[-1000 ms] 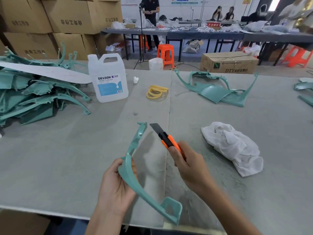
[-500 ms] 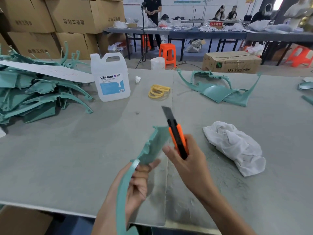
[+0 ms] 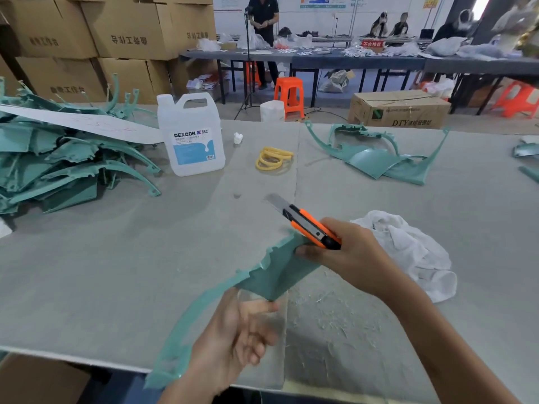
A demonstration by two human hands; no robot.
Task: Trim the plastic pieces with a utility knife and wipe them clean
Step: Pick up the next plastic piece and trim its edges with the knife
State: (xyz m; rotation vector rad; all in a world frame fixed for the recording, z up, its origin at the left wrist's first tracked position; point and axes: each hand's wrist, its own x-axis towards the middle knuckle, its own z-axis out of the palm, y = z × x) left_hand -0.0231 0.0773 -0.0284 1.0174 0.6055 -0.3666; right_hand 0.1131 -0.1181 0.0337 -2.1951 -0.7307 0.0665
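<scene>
– grey felt covers the worktable (image 3: 116,272). what lies on it?
– a heap of teal parts (image 3: 58,164) far left, a dexcon jug (image 3: 192,135) beside it, a white rag (image 3: 414,252) at the right.
– and the hands?
– the right hand (image 3: 353,258) is wrapped round the orange utility knife (image 3: 306,223), blade out, thumb on the wide end of the teal plastic piece (image 3: 277,272) above the near edge.
– the left hand (image 3: 233,342)?
– blurred against the piece's thin curved arm; i cannot tell whether it grips.

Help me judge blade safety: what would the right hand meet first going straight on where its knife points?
The right hand aims its utility knife over the table at the white jug, probably met first; depth unclear.
</scene>
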